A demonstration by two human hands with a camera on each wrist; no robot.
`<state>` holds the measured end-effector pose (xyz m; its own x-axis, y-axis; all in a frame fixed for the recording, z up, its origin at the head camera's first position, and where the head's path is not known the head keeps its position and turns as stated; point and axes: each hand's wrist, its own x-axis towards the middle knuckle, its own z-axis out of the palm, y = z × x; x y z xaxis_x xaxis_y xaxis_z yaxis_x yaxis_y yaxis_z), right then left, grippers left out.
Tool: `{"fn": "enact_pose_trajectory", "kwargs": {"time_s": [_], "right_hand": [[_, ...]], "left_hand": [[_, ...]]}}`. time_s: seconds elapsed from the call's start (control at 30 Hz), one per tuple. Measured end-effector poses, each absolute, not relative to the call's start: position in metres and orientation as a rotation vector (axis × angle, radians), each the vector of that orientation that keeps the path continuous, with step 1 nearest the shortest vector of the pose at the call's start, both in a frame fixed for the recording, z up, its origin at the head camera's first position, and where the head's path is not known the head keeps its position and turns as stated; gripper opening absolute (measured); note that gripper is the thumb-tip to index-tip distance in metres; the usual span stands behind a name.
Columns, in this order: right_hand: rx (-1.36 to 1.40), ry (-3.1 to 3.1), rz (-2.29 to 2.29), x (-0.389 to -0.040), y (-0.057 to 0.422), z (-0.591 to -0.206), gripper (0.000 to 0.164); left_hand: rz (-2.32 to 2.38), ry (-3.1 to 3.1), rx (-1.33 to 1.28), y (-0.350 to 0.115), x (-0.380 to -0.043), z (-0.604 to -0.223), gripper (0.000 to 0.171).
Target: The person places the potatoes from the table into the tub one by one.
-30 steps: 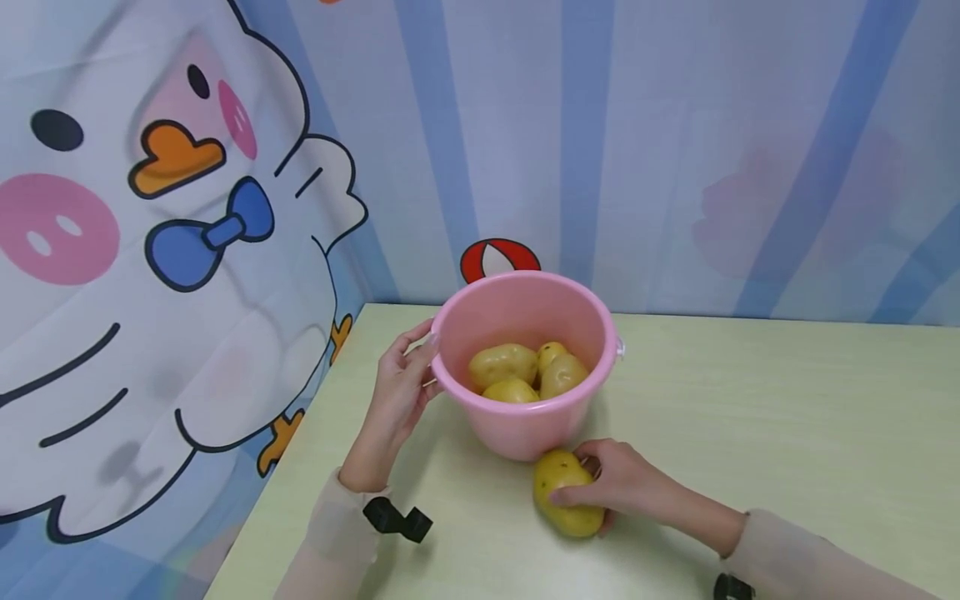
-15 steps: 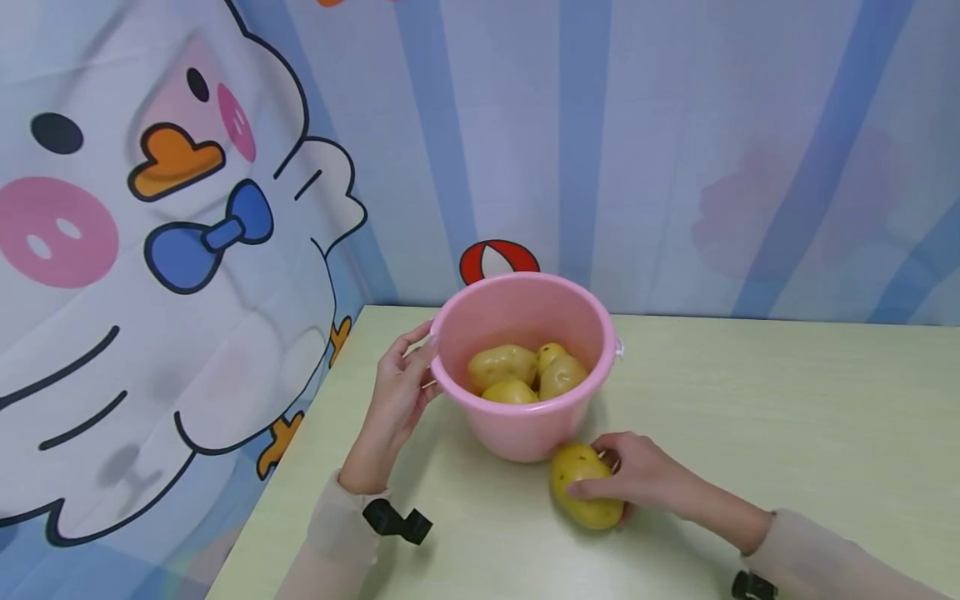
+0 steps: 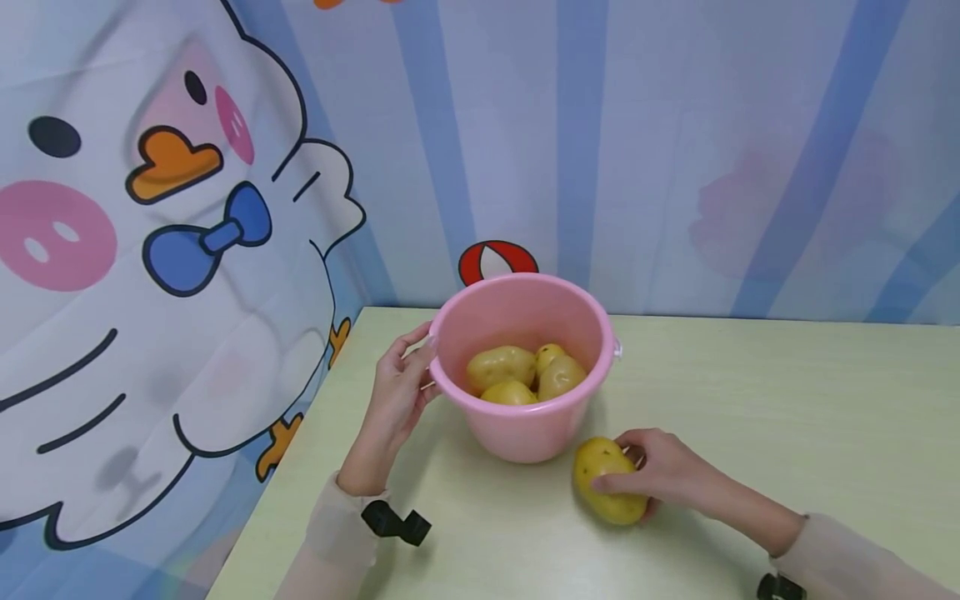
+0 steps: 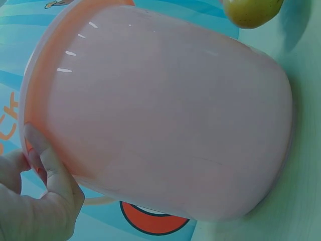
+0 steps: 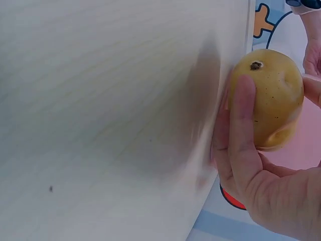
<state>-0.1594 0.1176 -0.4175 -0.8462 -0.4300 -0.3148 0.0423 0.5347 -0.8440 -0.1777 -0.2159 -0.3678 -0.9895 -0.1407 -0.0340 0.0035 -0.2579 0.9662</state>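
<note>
A pink bucket (image 3: 521,429) stands on the table with several yellow potatoes (image 3: 501,367) inside. At its left side, my left hand (image 3: 396,387) grips the rim, fingers and thumb on either side of it, as the left wrist view of the bucket (image 4: 170,110) also shows. My right hand (image 3: 671,468) holds another potato (image 3: 600,461) in front of the bucket and to its right. Thumb and fingers lie around this potato (image 5: 273,95) in the right wrist view. Whether it touches the table cannot be told.
The pale table (image 3: 787,408) meets a blue striped backdrop (image 3: 675,167) at its back edge. On the left hangs a cartoon-printed sheet (image 3: 187,358). Each sleeve carries a black wrist camera, such as the left wrist camera (image 3: 395,522). A white handle joint (image 3: 618,348) juts from the bucket's right rim.
My right hand has moved to the right and slightly away from me with the potato, opening a gap from the bucket. The left hand and the bucket stay in place.
</note>
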Motion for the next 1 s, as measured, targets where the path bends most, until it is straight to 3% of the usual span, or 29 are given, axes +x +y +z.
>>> {"fn": "enact_pose_trajectory", "kwargs": {"time_s": [1.0], "right_hand": [[-0.32, 2.295, -1.37, -0.176, 0.164, -0.398, 0.063]], "left_hand": [[-2.419, -1.86, 0.154, -0.216, -0.177, -0.367, 0.043]]}}
